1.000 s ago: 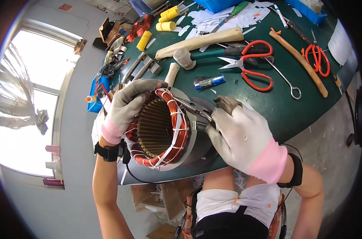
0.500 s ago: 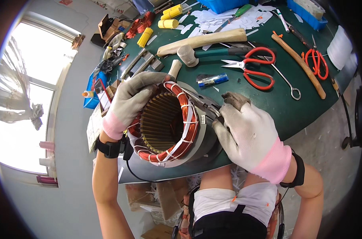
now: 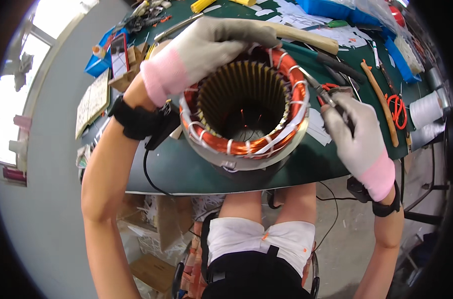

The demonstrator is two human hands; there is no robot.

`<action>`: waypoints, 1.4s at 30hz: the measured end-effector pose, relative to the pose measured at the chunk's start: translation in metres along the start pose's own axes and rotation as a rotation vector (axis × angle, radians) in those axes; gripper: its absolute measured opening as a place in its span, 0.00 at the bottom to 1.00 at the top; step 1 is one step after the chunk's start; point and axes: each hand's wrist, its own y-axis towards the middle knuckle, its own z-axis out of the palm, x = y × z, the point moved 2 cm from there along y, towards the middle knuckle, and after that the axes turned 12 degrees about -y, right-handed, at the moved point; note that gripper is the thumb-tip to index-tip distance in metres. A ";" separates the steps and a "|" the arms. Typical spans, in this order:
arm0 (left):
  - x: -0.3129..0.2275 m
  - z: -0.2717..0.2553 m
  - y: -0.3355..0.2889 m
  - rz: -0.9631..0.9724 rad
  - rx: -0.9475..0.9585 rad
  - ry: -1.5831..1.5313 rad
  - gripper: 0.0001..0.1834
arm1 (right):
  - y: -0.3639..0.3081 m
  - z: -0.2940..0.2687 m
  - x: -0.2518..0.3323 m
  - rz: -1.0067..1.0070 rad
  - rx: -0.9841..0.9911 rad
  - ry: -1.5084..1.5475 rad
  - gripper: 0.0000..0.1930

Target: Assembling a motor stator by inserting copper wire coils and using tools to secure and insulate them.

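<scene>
A motor stator (image 3: 226, 155) stands on the table in front of me, its open bore tilted up toward me. A ring of red copper winding (image 3: 297, 82), bound with white lacing, runs around its top. My left hand (image 3: 206, 50), in a white and grey glove with a pink cuff, is closed over the far left part of the winding, fingertips at its far edge. In my gloved right hand (image 3: 358, 122) is a pair of pliers (image 3: 320, 89). The jaws point at the winding's right side; whether they touch it I cannot tell. The pliers' handles are mostly hidden by my fingers.
Behind the stator lie a wooden stick (image 3: 306, 37) and a dark-handled hammer (image 3: 341, 67). To the right are another stick (image 3: 381, 99), red-handled scissors (image 3: 396, 112) and a white spool (image 3: 425, 110). Blue bins (image 3: 403, 62) stand at the back. A phone (image 3: 119, 55) and notebook (image 3: 93, 102) are left.
My view has shifted closer to the stator, which appears larger. My left hand has moved along the winding's far edge. My right hand, with the pliers, is now farther right of the stator.
</scene>
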 end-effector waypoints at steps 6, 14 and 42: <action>-0.013 -0.001 0.000 -0.092 0.095 -0.156 0.20 | 0.013 0.000 0.003 0.047 0.089 0.025 0.14; -0.028 0.014 -0.005 -0.045 0.024 0.170 0.20 | -0.007 -0.012 -0.011 0.156 0.271 -0.053 0.11; 0.000 0.006 -0.015 -0.058 -0.205 0.240 0.15 | -0.026 0.005 -0.029 0.129 -0.024 -0.027 0.10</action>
